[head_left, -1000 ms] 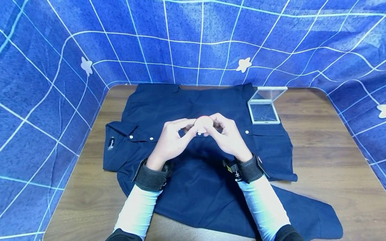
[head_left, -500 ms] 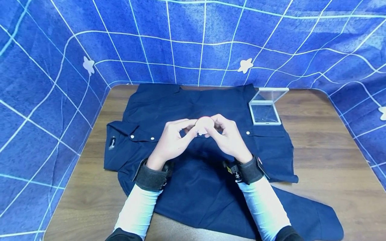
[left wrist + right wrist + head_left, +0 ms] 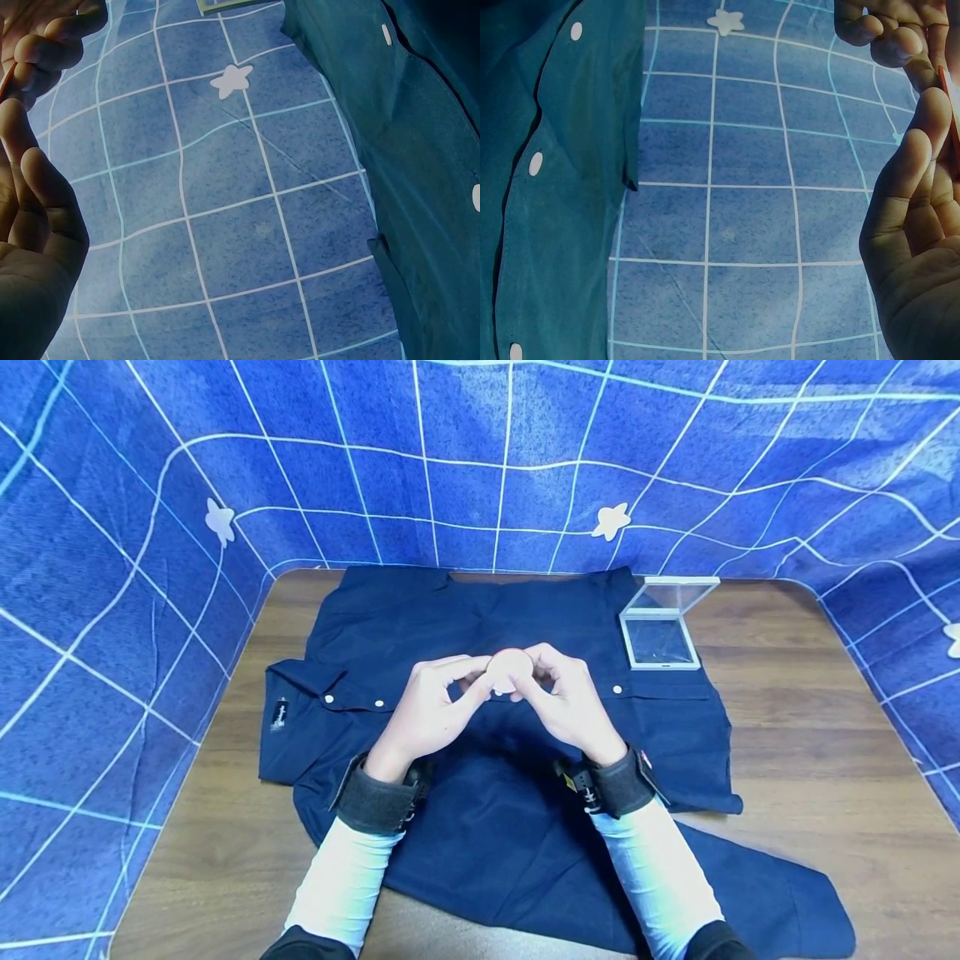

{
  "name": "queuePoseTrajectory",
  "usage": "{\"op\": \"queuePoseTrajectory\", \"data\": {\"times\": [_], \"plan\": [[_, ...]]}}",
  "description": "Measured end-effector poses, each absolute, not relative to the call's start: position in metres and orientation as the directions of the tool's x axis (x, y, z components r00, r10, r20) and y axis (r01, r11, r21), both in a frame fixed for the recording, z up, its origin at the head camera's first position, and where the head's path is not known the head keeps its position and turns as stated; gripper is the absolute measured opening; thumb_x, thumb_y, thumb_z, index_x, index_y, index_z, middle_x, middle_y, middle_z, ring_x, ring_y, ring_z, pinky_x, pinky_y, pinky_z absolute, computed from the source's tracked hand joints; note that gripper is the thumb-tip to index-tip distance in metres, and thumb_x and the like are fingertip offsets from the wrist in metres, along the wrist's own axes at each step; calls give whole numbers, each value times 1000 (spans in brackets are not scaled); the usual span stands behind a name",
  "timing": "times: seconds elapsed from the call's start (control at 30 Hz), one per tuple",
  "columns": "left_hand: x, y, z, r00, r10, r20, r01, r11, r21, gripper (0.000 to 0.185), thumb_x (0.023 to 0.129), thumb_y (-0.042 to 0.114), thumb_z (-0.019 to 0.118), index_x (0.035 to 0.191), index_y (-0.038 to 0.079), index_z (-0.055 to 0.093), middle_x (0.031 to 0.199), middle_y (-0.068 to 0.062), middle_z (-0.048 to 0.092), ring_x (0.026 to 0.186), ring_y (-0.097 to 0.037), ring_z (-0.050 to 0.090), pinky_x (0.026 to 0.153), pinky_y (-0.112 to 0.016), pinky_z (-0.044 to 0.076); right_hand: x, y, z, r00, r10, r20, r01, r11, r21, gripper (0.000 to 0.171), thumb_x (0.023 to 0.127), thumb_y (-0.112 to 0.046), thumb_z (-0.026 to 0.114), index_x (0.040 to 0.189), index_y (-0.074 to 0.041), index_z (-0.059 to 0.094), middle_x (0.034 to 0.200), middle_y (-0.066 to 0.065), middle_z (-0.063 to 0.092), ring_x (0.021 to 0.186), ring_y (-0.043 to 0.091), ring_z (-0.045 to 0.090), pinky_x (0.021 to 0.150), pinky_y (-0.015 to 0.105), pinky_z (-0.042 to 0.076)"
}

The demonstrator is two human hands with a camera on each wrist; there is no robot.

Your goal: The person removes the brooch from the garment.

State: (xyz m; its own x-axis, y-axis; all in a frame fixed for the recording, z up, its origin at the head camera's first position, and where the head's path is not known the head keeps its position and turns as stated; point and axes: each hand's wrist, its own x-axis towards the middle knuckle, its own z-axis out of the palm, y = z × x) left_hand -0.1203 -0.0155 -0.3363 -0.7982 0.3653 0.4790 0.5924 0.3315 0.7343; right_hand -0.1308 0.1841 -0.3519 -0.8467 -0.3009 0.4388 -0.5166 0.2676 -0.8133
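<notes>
Count: two hands, one disc, one shirt, one clear case.

Two hands, left hand (image 3: 427, 714) and right hand (image 3: 566, 706), meet at one small round disc (image 3: 509, 669). One dark blue shirt (image 3: 480, 810) lies on the one wooden table (image 3: 810, 760); one open clear case (image 3: 660, 631) sits at two o'clock. Three white star shapes (image 3: 608, 521) show on the blue backdrop.

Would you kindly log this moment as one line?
left hand: pinches round disc | right hand: pinches round disc | below: navy shirt on table | clear case: open
</notes>
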Motion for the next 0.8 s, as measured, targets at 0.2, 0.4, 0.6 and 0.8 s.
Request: {"op": "queuePoseTrajectory", "data": {"times": [0.2,0.4,0.6,0.8], "plan": [[-120,-16,-337,-806,361,469,583,349,734,23,94,7,63,114,-1,71,83,-11,69,68,-16,57,52,-24,40,-131,183,-353,-840,-286,461,-533,281,-798,5,94,-4,63,93,2,62,73,15,69,63,16,66,63,27,54],[-121,-16,-338,-807,358,469,581,347,736,23,94,6,62,114,-2,71,82,-10,68,67,-15,56,52,-24,40,-131,182,-353,-841,-277,465,-534,284,-796,5,93,-3,63,92,2,62,72,17,68,62,21,66,63,20,52],[-121,-16,-337,-807,357,471,583,347,735,24,94,6,62,115,-2,70,83,-11,69,68,-15,57,54,-23,42,-131,182,-353,-838,-271,474,-541,296,-787,5,94,-5,63,92,0,63,72,13,69,62,17,66,63,24,53],[-121,-16,-337,-807,357,470,583,355,731,24,94,6,62,115,-2,70,82,-11,69,68,-15,56,55,-23,42,-131,182,-353,-843,-264,470,-535,309,-786,6,94,-6,64,94,0,65,71,10,68,62,14,65,61,25,53]]}}
